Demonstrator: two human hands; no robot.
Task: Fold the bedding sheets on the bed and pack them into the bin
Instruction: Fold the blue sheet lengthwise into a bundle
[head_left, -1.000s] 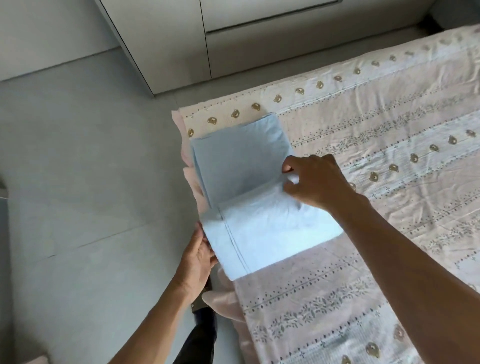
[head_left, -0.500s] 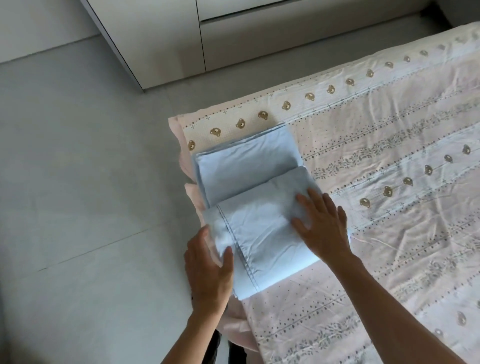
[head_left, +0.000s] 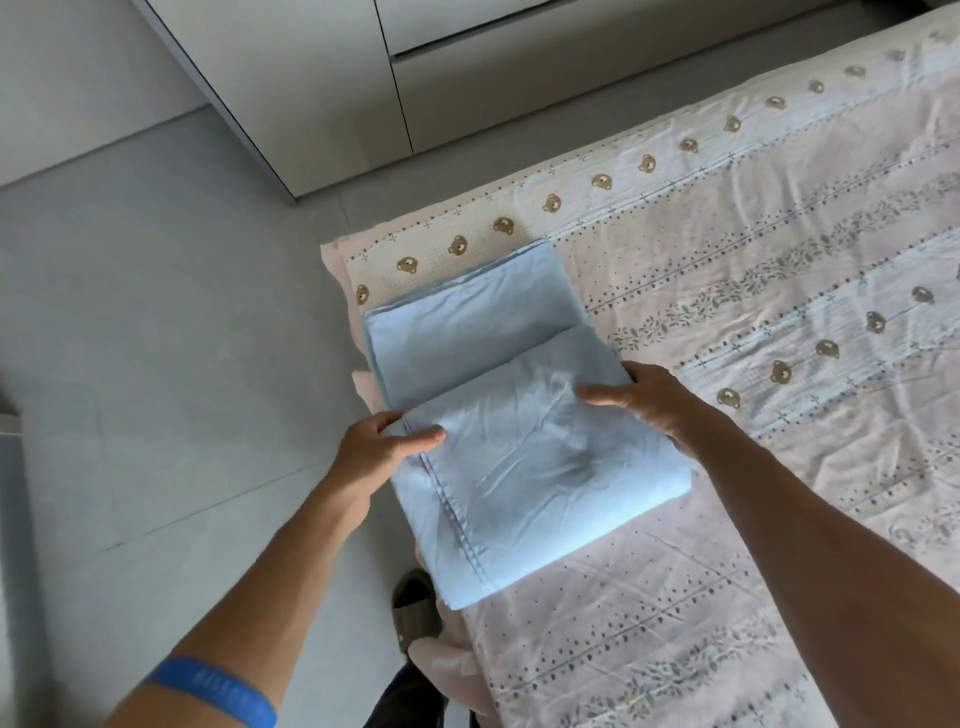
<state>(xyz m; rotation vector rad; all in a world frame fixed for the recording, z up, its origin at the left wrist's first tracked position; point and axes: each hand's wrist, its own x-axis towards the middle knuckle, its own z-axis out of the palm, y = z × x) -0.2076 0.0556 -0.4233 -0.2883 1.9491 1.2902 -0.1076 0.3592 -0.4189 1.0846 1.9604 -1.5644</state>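
A light blue folded sheet (head_left: 514, 431) lies at the left corner of the bed (head_left: 779, 291), its near half folded over onto the far half. My left hand (head_left: 382, 449) grips the left edge of the upper fold, thumb on top and fingers under the edge. My right hand (head_left: 649, 402) holds the right edge of the same fold, thumb lying on top and fingers curled round the side. A pink patterned bedsheet with bear prints covers the bed under the blue sheet. No bin is in view.
Grey tiled floor (head_left: 156, 338) lies to the left of the bed. White cabinets (head_left: 337, 78) stand at the top beyond the bed corner. My slippered foot (head_left: 415, 618) shows beside the bed edge. A blue wristband (head_left: 218, 688) is on my left forearm.
My right hand slid from flat on the upper fold to its right edge. My left hand moved up from the lower left corner to grip the left edge. The view shifted closer.
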